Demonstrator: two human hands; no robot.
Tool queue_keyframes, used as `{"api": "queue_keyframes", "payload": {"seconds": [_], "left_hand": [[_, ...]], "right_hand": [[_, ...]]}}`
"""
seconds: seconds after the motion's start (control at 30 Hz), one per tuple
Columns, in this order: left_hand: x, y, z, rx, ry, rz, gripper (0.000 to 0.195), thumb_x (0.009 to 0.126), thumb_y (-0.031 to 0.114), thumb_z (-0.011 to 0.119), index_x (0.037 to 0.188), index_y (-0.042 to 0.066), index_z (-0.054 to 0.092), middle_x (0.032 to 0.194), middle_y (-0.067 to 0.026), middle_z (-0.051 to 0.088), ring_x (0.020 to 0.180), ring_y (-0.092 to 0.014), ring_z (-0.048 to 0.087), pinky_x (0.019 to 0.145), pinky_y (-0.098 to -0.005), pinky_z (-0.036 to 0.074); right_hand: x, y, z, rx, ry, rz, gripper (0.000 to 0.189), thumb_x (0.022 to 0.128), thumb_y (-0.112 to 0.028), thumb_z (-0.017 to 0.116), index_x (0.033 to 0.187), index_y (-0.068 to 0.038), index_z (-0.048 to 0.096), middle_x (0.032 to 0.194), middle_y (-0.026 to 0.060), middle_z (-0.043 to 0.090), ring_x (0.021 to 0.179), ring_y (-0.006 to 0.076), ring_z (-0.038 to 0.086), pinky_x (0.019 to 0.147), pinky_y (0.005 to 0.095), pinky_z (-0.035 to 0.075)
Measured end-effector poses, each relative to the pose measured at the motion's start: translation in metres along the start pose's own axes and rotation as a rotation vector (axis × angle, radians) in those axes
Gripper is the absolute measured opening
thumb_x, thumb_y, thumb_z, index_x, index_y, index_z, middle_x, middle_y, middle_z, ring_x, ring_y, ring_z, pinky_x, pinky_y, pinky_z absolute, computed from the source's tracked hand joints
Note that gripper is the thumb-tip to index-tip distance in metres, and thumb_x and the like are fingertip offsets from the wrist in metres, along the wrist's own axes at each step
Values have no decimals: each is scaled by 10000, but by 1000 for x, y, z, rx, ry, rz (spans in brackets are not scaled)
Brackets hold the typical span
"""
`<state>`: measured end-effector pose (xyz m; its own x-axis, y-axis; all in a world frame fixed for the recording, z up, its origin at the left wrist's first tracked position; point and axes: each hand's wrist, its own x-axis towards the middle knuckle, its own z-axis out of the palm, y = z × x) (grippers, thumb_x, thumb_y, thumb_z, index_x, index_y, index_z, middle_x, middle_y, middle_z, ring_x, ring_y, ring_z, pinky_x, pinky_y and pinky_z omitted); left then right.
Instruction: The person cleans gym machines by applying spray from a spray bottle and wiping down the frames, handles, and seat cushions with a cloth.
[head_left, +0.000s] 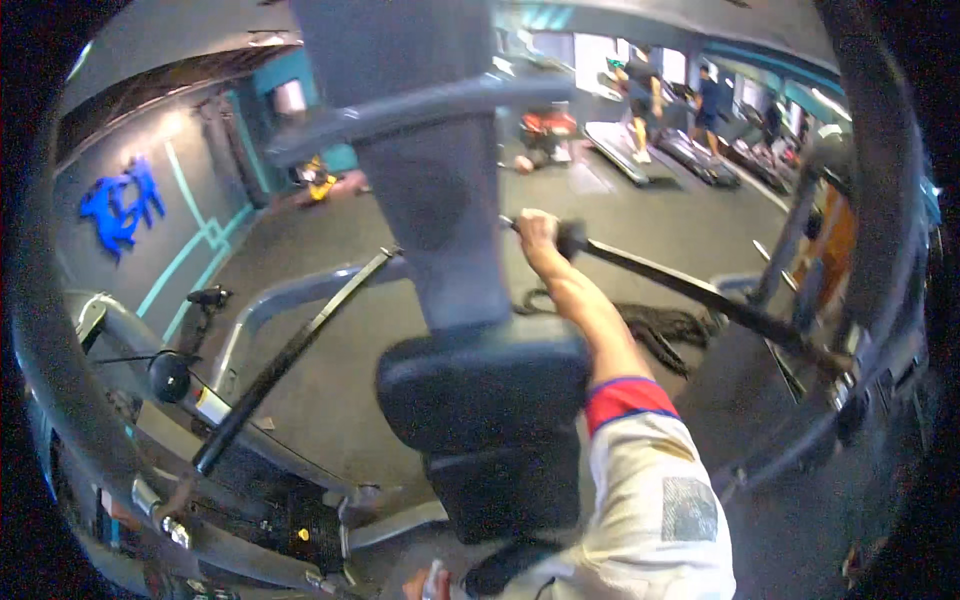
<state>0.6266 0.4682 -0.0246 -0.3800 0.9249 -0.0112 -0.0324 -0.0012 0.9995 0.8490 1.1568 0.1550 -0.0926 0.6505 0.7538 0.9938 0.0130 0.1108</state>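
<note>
My right hand is closed around the end of a metal bar, just inboard of a round black collar. The right arm, in a white sleeve with a red and blue cuff, reaches up past a padded black seat. Partly cut off at the bottom edge, my left hand has its fingers around a small pale object, too blurred to name. Behind the seat rises the machine's dark upright pad, which is crossed by a grey tube.
A second bar slants across the left side. Curved grey frame tubes surround me. Dark cord-like equipment lies on the floor to the right. Farther back, people are at treadmills; a blue wall figure is at left.
</note>
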Motion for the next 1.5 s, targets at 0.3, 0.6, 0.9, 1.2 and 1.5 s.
{"api": "queue_keyframes", "payload": {"seconds": [0.3, 0.6, 0.9, 1.2, 1.5], "left_hand": [[17, -23, -7, 379, -51, 118, 355, 861, 267, 629, 645, 4, 526, 560, -128, 480, 493, -276, 446, 482, -398, 332], [51, 20, 17, 447, -444, 354, 298, 862, 226, 633, 681, 11, 533, 545, -89, 452, 494, -162, 406, 479, -353, 330], [59, -1, 24, 471, -527, 393, 339, 866, 267, 622, 674, 13, 506, 556, -84, 422, 522, -156, 396, 486, -354, 330], [49, 1, 64, 505, -463, 404, 287, 824, 223, 648, 656, 15, 542, 583, -122, 505, 513, -234, 496, 505, -363, 371], [20, -21, 107, 447, -404, 377, 287, 825, 234, 647, 653, 23, 553, 596, -139, 511, 535, -311, 510, 505, -407, 361]], "right_hand": [[-87, 43, -192, -284, -216, -229, 410, 863, -184, 498, 1228, 1, 464, 999, 147, 633, 907, 265, 632, 737, 463, 489], [-205, 160, -407, -744, -58, -221, 411, 904, -199, 444, 1228, 54, 469, 1024, 198, 617, 940, 306, 588, 847, 451, 442], [-304, 205, -539, 312, 205, 517, 345, 802, 6, 531, 1146, 33, 520, 1110, 240, 597, 1065, 427, 542, 904, 395, 450], [-295, 289, -488, 715, 165, 683, 581, 955, -406, 469, 1217, 113, 464, 1201, 239, 557, 1108, 288, 508, 995, 368, 353], [-18, 290, -511, 1290, -97, 14, 733, 936, -621, 305, 1268, -10, 536, 1149, 146, 614, 1044, 190, 582, 915, 322, 442]]}}
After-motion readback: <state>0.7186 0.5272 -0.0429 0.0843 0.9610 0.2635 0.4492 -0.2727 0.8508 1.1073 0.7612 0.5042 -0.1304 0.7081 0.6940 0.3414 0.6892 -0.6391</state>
